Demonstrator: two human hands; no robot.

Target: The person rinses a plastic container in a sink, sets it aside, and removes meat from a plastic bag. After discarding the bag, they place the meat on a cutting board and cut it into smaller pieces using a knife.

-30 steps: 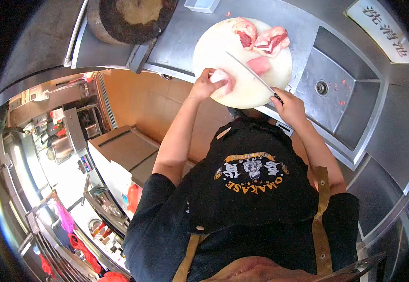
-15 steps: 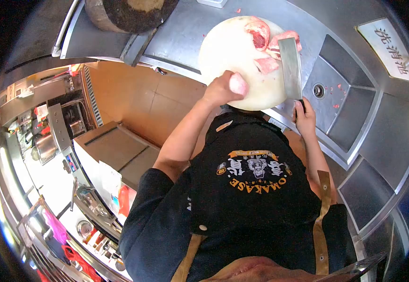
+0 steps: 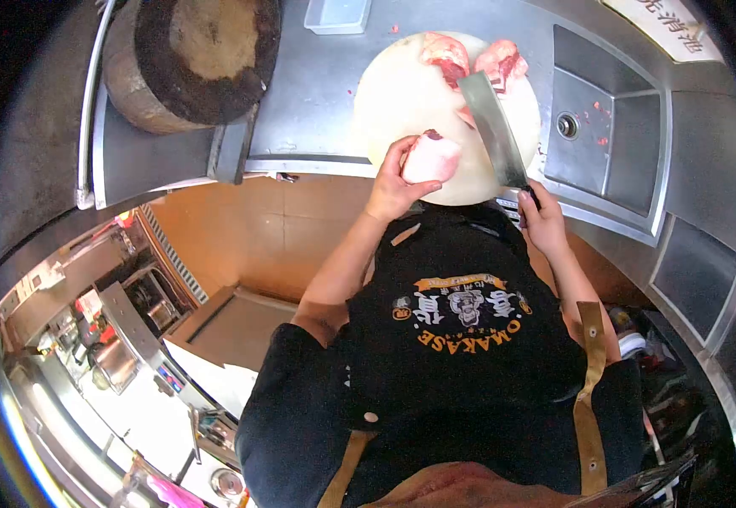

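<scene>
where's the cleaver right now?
Head view: the cleaver is gripped in the right hand, blade slanting over the right side of the round cutting board, between the meat chunk held by the left hand and the sink.

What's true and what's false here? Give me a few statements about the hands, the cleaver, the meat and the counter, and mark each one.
1. The left hand holds a piece of meat at the near edge of the round white cutting board. True.
2. The right hand grips the cleaver by its handle. True.
3. The cleaver lies flat in the sink. False: its blade is over the board, and the sink holds only a few red scraps.
4. More meat pieces lie at the far side of the board. True.
5. The wooden chopping block stands right of the sink. False: it stands left of the board.
</scene>
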